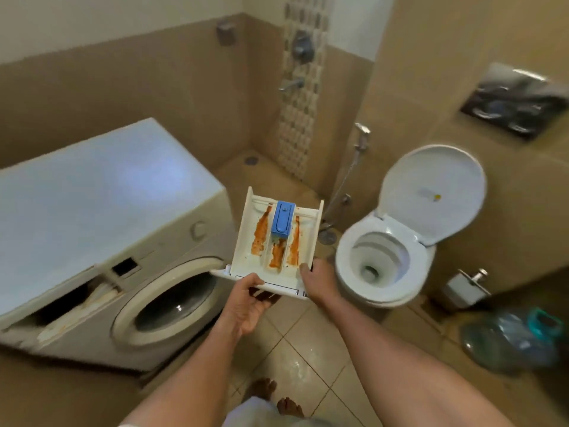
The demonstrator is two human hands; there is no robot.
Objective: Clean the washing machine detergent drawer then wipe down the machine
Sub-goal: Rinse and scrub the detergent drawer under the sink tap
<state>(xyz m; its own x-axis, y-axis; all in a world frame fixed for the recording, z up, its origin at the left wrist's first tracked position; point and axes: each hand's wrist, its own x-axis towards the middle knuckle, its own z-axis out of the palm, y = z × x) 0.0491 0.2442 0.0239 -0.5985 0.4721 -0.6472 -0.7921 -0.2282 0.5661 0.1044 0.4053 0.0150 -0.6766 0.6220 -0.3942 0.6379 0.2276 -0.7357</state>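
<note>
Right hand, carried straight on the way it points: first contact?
The right hand grips the detergent drawer, so that comes first; beyond it, perhaps the washing machine, depth unclear.

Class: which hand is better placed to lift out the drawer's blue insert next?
Probably the right hand: it grips the drawer at its near right corner, nearer the blue insert; the left hand holds the front panel from beneath.

washing machine point(101, 217) left of toilet point(397, 241)
</note>
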